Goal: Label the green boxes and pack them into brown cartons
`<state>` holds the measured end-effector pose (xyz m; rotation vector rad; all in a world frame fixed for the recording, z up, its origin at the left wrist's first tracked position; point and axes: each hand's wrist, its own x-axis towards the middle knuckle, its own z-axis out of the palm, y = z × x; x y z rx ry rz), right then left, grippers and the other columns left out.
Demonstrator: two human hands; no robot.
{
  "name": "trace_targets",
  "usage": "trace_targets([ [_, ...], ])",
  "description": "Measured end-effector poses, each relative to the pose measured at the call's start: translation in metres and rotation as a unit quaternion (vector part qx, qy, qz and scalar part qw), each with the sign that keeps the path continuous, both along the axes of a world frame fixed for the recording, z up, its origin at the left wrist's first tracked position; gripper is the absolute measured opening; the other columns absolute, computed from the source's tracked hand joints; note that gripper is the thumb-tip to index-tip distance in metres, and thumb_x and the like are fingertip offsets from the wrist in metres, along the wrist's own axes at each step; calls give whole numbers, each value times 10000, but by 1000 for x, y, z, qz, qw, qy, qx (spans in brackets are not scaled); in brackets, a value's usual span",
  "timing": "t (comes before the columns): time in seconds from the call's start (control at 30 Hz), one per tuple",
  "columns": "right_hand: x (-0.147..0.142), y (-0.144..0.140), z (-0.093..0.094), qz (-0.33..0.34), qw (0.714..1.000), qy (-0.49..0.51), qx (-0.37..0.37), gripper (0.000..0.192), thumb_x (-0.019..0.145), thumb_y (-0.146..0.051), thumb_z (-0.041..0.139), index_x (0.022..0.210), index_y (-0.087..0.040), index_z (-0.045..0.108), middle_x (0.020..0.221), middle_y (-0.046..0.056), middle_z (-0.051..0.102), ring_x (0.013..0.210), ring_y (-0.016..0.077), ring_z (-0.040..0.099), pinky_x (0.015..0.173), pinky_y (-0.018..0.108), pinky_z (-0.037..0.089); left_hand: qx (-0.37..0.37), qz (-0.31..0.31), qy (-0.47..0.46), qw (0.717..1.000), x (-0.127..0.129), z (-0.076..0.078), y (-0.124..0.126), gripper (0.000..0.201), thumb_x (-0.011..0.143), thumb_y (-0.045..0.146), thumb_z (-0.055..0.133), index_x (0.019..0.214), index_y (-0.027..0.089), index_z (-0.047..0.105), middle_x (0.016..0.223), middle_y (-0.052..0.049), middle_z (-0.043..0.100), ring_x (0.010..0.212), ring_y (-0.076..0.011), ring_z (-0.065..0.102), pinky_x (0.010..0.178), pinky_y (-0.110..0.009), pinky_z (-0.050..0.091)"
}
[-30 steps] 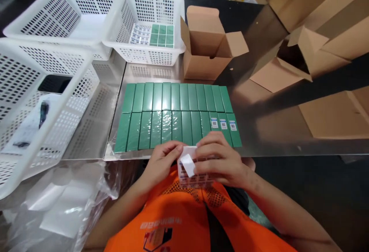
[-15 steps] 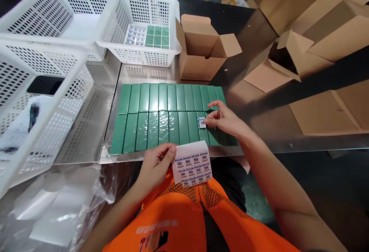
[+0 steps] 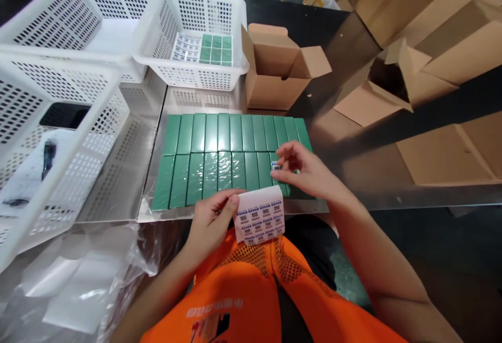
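My left hand [image 3: 214, 216] is closed on a sheet of labels [image 3: 260, 217], pinched at its upper left corner between thumb and fingers. Rows of small labels with blue strips and square codes cover the sheet. Green boxes [image 3: 210, 133] lie side by side in two rows on the metal table, the front row under shiny clear film. One small white label [image 3: 275, 166] lies on a front-row box towards the right. My right hand [image 3: 300, 168] is over that label, thumb and forefinger apart, the other fingers curled. It hides part of the label and the boxes beneath.
White perforated baskets [image 3: 196, 76] stand at the left and back; one contains green boxes and label sheets, another a black phone [image 3: 65, 115] and pens. An open carton [image 3: 270, 92] sits behind the rows. More cartons [image 3: 376, 102] are at the right. Clear plastic [image 3: 78, 285] lies front left.
My right hand has shifted slightly left and its fingers have curled in over the label on the box. The label sheet in my left hand has risen slightly.
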<state>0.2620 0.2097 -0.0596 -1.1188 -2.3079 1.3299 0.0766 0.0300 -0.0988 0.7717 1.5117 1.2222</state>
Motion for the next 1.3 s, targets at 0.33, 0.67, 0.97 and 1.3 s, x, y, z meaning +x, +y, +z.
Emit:
trace_targets([
  [0.33,-8,-39,-4,62,991,115,-35,234,845,-344,776,1026,-206,725,878,34,706,730,156,657,627,269,551,100,57,57,992,-12,0,3,353,859,538,655,983,216,731,988,-69,711,868,-200,640,737,-273,514],
  [0.67,-16,-48,4,15,992,127,-6,228,857,-374,768,1041,-242,734,961,38,743,860,189,712,798,332,591,40,80,39,995,-17,-3,-8,245,840,427,736,811,189,689,763,-8,704,690,-149,625,657,-243,503],
  [0.97,-17,-45,9,6,937,303,173,76,885,-240,715,883,-314,734,954,16,685,933,203,665,853,397,560,-5,106,1,994,-23,-4,-11,343,830,481,732,731,176,610,631,23,625,551,-105,532,519,-207,435],
  [1.3,-23,20,-21,-43,987,41,-151,667,733,-354,770,1341,-253,514,622,-77,566,562,141,561,548,284,464,-27,73,28,997,-31,-13,-28,341,825,495,726,741,174,645,638,7,646,563,-125,560,536,-223,454],
])
